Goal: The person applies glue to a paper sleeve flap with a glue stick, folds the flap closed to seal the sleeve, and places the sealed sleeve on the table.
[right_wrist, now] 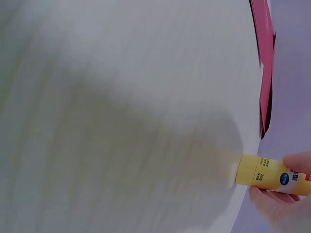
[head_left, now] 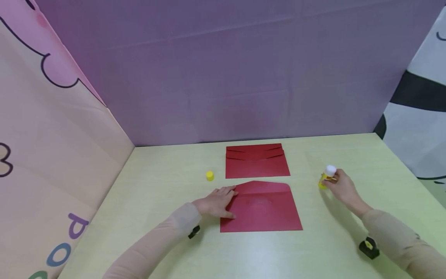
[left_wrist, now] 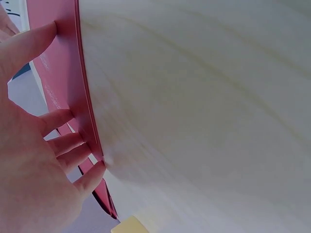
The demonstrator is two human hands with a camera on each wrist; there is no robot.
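A red envelope (head_left: 265, 219) lies on the table with its flap unfolded toward the back. My left hand (head_left: 216, 202) rests on its left edge, fingers spread and fairly straight; the left wrist view shows the fingertips (left_wrist: 63, 116) touching the red paper. Off to the right, my right hand (head_left: 344, 190) grips a yellow glue stick (right_wrist: 269, 174) between thumb and fingers. The glue stick stands roughly upright, white end up, its yellow base at the tabletop. A yellow cap (head_left: 210, 176) sits behind the left hand, apart from it.
Behind the unfolded envelope lie more red envelopes (head_left: 257, 169), overlapping one another. The pale wooden table (head_left: 167, 170) meets a purple backdrop (head_left: 223, 85) at its far edge, with printed sheets on the left and right.
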